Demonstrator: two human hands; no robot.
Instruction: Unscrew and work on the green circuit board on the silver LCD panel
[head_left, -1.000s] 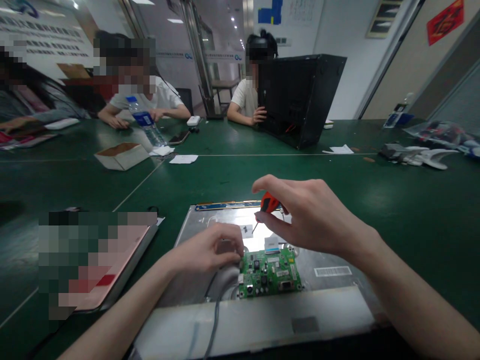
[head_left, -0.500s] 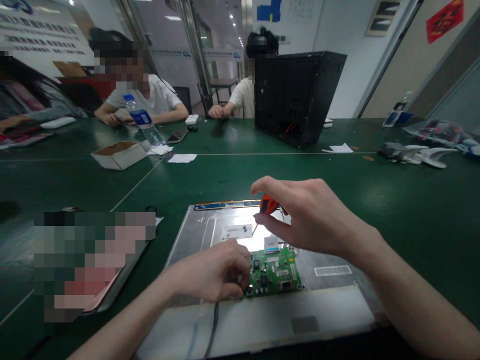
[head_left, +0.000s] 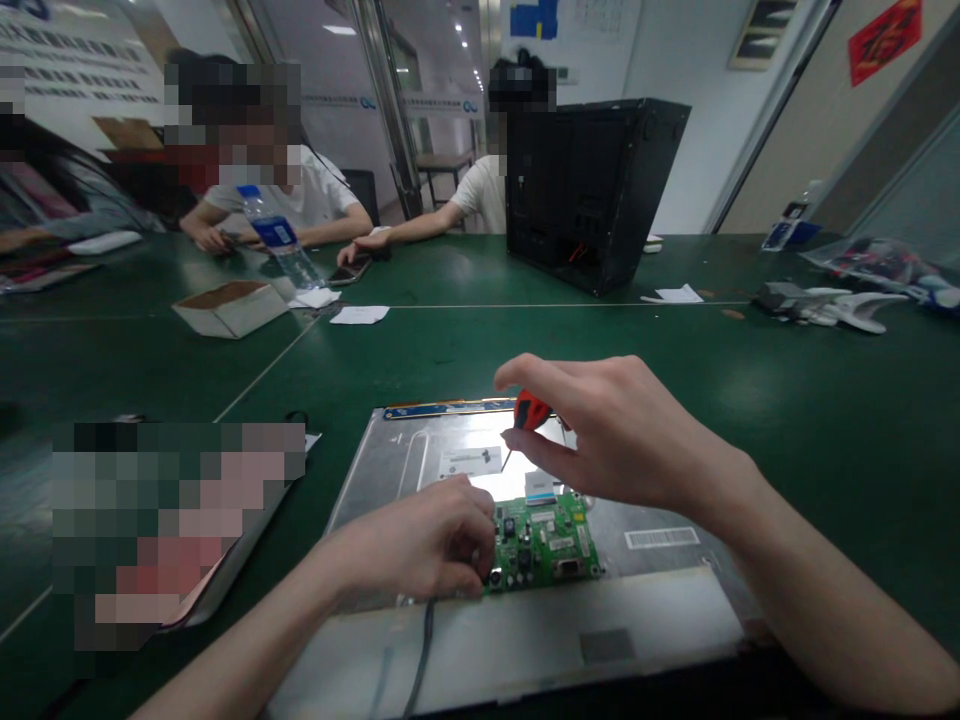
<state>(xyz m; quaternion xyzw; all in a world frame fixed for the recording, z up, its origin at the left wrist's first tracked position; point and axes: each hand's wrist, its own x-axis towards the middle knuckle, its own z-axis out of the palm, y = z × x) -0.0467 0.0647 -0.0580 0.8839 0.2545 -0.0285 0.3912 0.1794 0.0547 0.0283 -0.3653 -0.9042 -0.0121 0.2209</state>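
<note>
My right hand [head_left: 600,430] is closed around the red and black handle of a screwdriver [head_left: 531,410], whose thin shaft slants down to the left. The tip ends just above my left hand, over a metal display panel [head_left: 375,480]. A green circuit board [head_left: 544,540] lies on this panel. My left hand [head_left: 439,540] rests at the board's left edge with its fingers curled and pressed together; what they pinch, if anything, is hidden. A dark cable [head_left: 425,650] runs from beneath that hand toward the near edge.
A black computer case [head_left: 592,195] stands across the green table. At the far left are a small open box [head_left: 232,308], a tilted water bottle [head_left: 281,240] and a phone [head_left: 351,270]. Two people sit opposite. White-handled tools [head_left: 825,305] lie at the right.
The person behind the computer case has stretched an arm leftward, and that hand is now at the phone. My hands and the screwdriver hold nearly the same pose; the view has shifted slightly.
</note>
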